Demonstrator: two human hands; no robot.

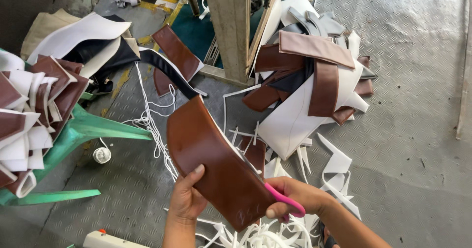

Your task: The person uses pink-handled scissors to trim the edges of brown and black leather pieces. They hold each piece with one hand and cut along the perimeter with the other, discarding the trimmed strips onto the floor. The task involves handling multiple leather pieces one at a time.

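Near edge: white offcut strips [255,235] heaped on the floor just below both hands; a white plastic object [105,239] at the near left, kind unclear.
Left hand [186,199]: closed on the near left edge of a curved brown leather panel [211,154], thumb on its face, fingers hidden behind it.
Right hand [295,196]: fingers shut through the pink handles of a pair of scissors [275,194]; blades run up along the panel's right edge, mostly hidden against its white backing.
Leather panel: held in the air above the floor, centre of view, tilted, narrow end pointing far-left, wide end near the hands.
Floor [418,130]: grey metal tread plate.
Right pile [309,80]: brown, white and grey cut pieces stacked loosely, far of the hands, beside a wooden post [231,26].
Left: green plastic chair [93,130] loaded with brown-and-white pieces [34,110].
Cord [152,125]: white, tangled on the floor between chair and panel, with a small white spool [102,155] near it.
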